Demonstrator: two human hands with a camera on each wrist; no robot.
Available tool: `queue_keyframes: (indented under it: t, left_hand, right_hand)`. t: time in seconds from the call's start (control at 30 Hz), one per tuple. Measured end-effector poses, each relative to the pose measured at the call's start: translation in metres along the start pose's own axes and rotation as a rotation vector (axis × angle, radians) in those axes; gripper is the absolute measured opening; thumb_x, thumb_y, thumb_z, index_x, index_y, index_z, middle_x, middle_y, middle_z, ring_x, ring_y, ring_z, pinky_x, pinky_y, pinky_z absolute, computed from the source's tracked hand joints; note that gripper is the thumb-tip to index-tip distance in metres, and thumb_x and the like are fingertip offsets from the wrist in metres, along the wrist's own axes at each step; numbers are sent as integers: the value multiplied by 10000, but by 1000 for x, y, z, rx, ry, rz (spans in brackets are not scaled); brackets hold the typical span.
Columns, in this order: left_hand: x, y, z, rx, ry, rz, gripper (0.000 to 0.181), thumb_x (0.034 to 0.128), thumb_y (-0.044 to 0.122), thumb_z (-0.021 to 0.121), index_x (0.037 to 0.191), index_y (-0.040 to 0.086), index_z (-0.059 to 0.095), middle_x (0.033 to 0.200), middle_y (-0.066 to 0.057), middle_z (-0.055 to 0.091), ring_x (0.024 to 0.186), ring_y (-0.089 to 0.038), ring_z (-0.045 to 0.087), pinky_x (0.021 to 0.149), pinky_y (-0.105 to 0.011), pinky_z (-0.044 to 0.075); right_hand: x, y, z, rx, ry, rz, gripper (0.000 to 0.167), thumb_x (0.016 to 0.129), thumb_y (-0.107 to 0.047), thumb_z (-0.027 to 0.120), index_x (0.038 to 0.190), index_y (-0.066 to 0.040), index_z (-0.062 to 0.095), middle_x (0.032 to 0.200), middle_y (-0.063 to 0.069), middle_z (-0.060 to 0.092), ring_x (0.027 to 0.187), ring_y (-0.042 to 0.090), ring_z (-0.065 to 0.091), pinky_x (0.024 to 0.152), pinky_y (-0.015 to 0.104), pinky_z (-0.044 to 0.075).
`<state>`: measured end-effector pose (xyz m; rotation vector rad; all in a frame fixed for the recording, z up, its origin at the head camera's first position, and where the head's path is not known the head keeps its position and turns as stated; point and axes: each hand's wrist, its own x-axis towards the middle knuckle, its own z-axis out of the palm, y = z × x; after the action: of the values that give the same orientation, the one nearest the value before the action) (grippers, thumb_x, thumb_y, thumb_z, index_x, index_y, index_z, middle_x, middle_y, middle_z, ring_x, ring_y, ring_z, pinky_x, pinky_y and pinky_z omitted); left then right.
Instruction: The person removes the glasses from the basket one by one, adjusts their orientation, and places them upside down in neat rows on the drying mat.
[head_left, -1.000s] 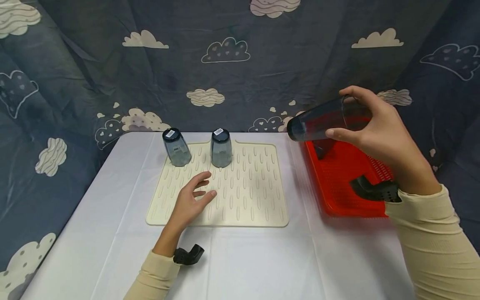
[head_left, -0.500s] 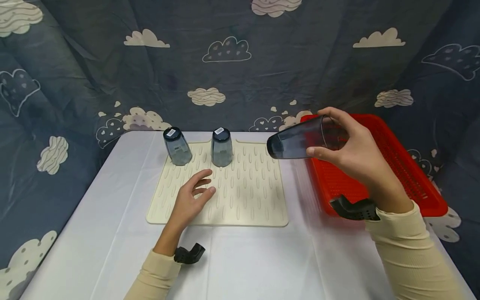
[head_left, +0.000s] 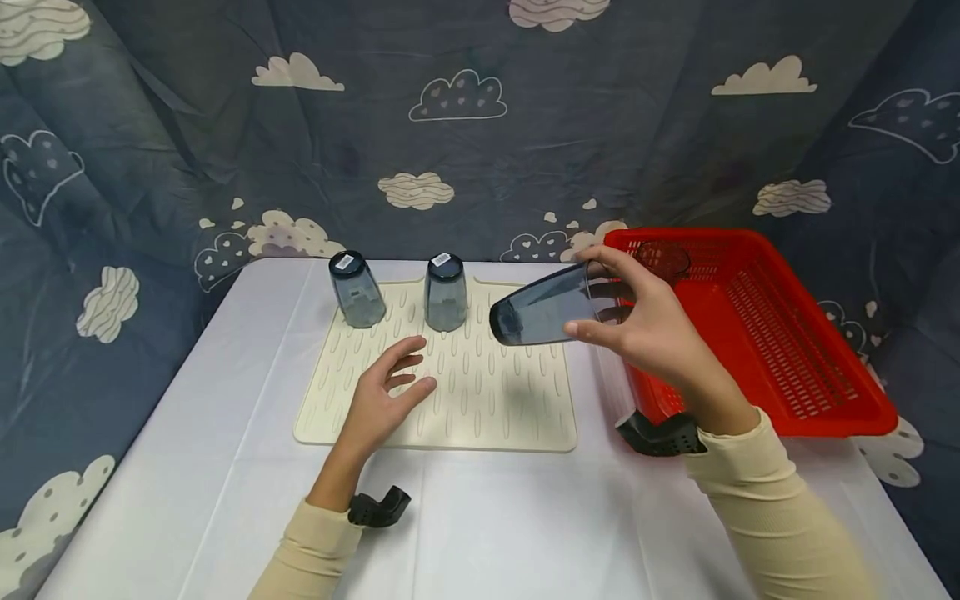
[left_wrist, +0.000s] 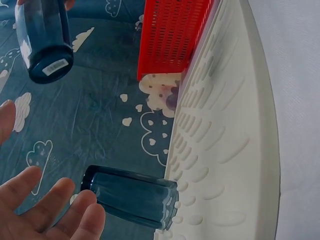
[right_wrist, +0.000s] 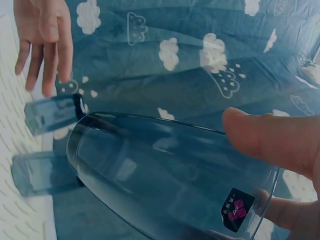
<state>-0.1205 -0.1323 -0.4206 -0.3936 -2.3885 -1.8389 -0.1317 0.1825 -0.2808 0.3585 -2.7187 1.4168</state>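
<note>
In the head view my right hand (head_left: 656, 333) grips a blue-grey drinking glass (head_left: 536, 310) near its rim, thumb on one side and fingers on the other. The glass is tilted, its thick base pointing left above the right part of a cream drying mat (head_left: 480, 408). A dark sticker shows by its rim in the right wrist view. Two like glasses stand upside down toward the mat's back: a left glass (head_left: 358, 292) and a middle glass (head_left: 446, 293), both with white labels on their bases. My left hand (head_left: 382, 400) hovers over the mat's left part, fingers loosely bent, holding nothing.
A red perforated basket (head_left: 780, 400) stands right of the mat, with a glass (head_left: 663, 260) partly seen at its back left corner. A white cloth (head_left: 480, 525) covers the table. A dark cloud-print curtain (head_left: 570, 150) hangs behind.
My right hand has carried the glass left and down, from over the basket to above the mat's right part. The left hand stays nearly still.
</note>
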Motion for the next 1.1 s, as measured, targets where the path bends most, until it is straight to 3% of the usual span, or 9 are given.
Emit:
queue_keyframes:
  t: [0.37,0.7,1.0,1.1]
  left_hand:
    - [-1,2,0,-8,-26,17,644,867,83,743,1452,71,474,1462,-135,528,1303,-331,549,1020,-516,503]
    - [-4,7,1,-43,-87,60,729,847,58,751,1492,120,417,1481,-130,504,1311,-325,545,1011,-407,525]
    - [-2,10,3,-76,-130,58,779,837,97,785,1509,85,390,1493,-152,501,1245,-42,539,961,-260,515]
    - [-2,11,5,-57,-132,49,779,838,138,794,1508,102,399,1487,-154,511,1242,-11,534,969,-246,507]
  right_hand:
    - [5,7,31,88,-76,-21,762,792,-117,821,1448,-189,441,1368,146,539,1181,385,609,982,553,540]
    - [4,16,56,227,-157,-8,726,792,-47,787,1419,-161,440,1374,167,513,1203,389,588,1005,532,530]
    - [-1,17,68,305,-197,-32,703,799,-45,787,1406,-141,446,1366,172,517,1199,381,588,1005,512,531]
    - [-1,16,71,329,-212,-32,712,795,-34,789,1408,-142,444,1369,173,514,1193,375,588,1003,506,532]
